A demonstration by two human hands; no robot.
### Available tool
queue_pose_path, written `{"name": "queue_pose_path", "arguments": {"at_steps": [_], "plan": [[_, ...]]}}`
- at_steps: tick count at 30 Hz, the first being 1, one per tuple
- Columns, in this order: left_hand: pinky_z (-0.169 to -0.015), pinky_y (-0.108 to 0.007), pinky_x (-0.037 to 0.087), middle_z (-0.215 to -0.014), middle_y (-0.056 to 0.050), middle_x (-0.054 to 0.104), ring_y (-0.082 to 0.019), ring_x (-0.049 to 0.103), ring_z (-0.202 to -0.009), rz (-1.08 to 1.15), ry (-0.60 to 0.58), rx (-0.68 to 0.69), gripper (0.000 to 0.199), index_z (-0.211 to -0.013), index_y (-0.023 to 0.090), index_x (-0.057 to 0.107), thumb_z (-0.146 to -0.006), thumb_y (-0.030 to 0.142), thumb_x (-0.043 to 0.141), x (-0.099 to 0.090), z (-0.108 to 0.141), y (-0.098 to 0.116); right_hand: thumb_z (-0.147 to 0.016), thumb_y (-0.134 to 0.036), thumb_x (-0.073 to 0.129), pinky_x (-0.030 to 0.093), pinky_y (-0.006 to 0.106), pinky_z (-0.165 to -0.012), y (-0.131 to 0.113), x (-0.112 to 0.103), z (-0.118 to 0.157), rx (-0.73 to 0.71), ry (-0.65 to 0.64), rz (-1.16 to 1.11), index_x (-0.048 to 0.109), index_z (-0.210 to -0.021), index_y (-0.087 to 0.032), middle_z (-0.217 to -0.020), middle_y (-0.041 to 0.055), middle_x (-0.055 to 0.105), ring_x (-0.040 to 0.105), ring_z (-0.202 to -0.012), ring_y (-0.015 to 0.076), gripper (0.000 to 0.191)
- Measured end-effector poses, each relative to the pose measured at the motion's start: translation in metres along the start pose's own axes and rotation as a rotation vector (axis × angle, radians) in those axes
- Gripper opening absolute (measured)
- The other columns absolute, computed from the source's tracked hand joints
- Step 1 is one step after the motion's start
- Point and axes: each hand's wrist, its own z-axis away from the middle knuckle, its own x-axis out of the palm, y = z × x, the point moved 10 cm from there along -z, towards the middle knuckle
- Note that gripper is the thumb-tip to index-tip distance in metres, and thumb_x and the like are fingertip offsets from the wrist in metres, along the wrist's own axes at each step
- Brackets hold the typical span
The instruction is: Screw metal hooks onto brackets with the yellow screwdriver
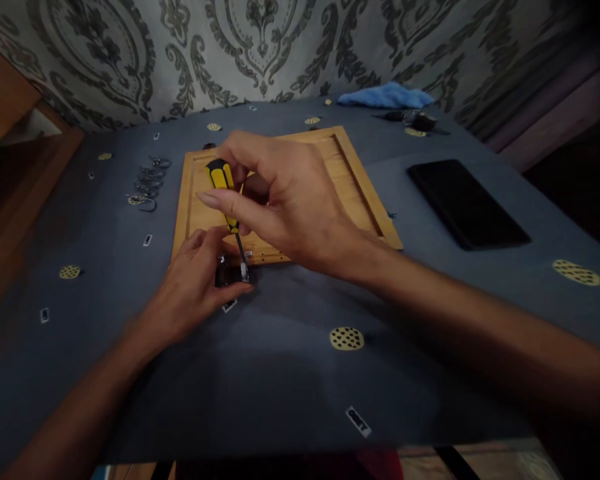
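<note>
Two bare forearms point(470, 320) nearest the camera, one per side. With the right hand point(290, 193) I pinch one yellow-and-black screwdriver point(222, 179), handle tilted, shaft running down to one shiny metal piece point(245, 272). That piece sits between thumb and fingers of the left hand point(193, 277), pinched at the near edge of one wooden panel point(365, 193); small dark holes along that edge, several, full count blocked by my hand. Left of both grips: a cluster of curved wire pieces point(149, 179), four or five, overlapping. Right of the grips, one black slab-like device point(467, 203). Beyond them, one blue cloth point(385, 97), one dark tool point(420, 121) just beside it, on one patterned tablecloth point(280, 373).
</note>
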Motion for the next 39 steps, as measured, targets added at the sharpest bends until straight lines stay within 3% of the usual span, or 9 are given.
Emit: {"name": "queue_pose_path", "arguments": {"at_steps": [4, 10, 15, 20, 26, 30, 35, 39], "plan": [[-0.097, -0.053, 0.057, -0.105, -0.005, 0.073, -0.033, 0.07, -0.108, 0.003, -0.038, -0.035, 0.044, -0.119, 0.026, 0.056, -0.085, 0.038, 0.082, 0.0, -0.002, -0.001, -0.101, -0.06, 0.065, 0.044, 0.027, -0.065, -0.004, -0.006, 0.002, 0.019, 0.005, -0.045, 0.042, -0.082, -0.024, -0.075, -0.0042, 0.047, 0.05, -0.068, 0.0128, 0.047], [-0.1, -0.054, 0.057, -0.107, -0.005, 0.075, -0.034, 0.069, -0.112, 0.019, -0.025, -0.029, 0.045, -0.121, 0.027, 0.058, -0.085, 0.04, 0.082, 0.0, -0.002, -0.001, -0.106, -0.058, 0.06, 0.038, 0.029, -0.058, -0.022, -0.02, 0.008, -0.022, 0.044, -0.026, 0.046, -0.085, -0.025, -0.064, -0.0071, 0.041, 0.044, -0.055, 0.0114, 0.042], [-0.098, -0.054, 0.057, -0.114, -0.007, 0.075, -0.035, 0.068, -0.114, 0.011, -0.011, -0.005, 0.048, -0.127, 0.027, 0.056, -0.087, 0.039, 0.08, 0.001, 0.0, -0.002, -0.107, -0.054, 0.058, 0.038, 0.027, -0.063, -0.016, -0.012, 0.005, -0.004, 0.011, 0.0, 0.04, -0.081, -0.024, -0.07, -0.005, 0.041, 0.049, -0.069, 0.0128, 0.043], [-0.095, -0.05, 0.056, -0.114, -0.006, 0.074, -0.033, 0.068, -0.113, 0.001, -0.012, 0.013, 0.041, -0.124, 0.027, 0.056, -0.09, 0.034, 0.078, 0.001, 0.001, 0.0, -0.106, -0.055, 0.056, 0.04, 0.028, -0.071, -0.017, -0.008, 0.004, -0.113, 0.02, -0.061, 0.037, -0.08, -0.024, -0.081, -0.0022, 0.05, 0.047, -0.078, 0.0135, 0.044], [-0.095, -0.051, 0.056, -0.112, -0.005, 0.074, -0.032, 0.069, -0.11, 0.002, -0.022, 0.011, 0.038, -0.117, 0.028, 0.055, -0.088, 0.033, 0.079, 0.001, 0.0, 0.001, -0.103, -0.034, 0.064, 0.041, 0.027, -0.072, -0.017, -0.005, 0.003, -0.097, -0.01, -0.039, 0.037, -0.081, -0.024, -0.082, -0.0035, 0.05, 0.047, -0.076, 0.0123, 0.036], [-0.094, -0.051, 0.057, -0.108, -0.004, 0.074, -0.032, 0.07, -0.106, 0.001, -0.028, -0.013, 0.042, -0.116, 0.028, 0.054, -0.085, 0.035, 0.081, 0.0, -0.002, -0.001, -0.099, -0.029, 0.069, 0.039, 0.025, -0.066, -0.016, -0.003, 0.0, -0.023, -0.108, -0.08, 0.042, -0.082, -0.023, -0.079, -0.0049, 0.048, 0.044, -0.07, 0.01, 0.033], [-0.091, -0.051, 0.056, -0.108, -0.005, 0.073, -0.033, 0.069, -0.106, -0.017, -0.015, -0.022, 0.036, -0.107, 0.026, 0.054, -0.086, 0.04, 0.081, 0.001, 0.0, -0.004, -0.095, -0.019, 0.065, 0.048, 0.022, -0.072, -0.022, 0.001, 0.0, -0.03, -0.3, -0.183, 0.057, -0.101, -0.022, -0.085, -0.007, 0.059, 0.063, -0.08, 0.0094, 0.01], [-0.093, -0.051, 0.056, -0.107, -0.004, 0.073, -0.032, 0.068, -0.107, -0.016, -0.006, -0.017, 0.034, -0.108, 0.027, 0.054, -0.086, 0.036, 0.079, 0.0, 0.0, -0.004, -0.095, -0.028, 0.07, 0.051, 0.024, -0.068, -0.02, 0.003, 0.0, -0.045, -0.334, -0.247, 0.059, -0.094, -0.023, -0.084, -0.0048, 0.064, 0.065, -0.076, 0.011, 0.011]]}}
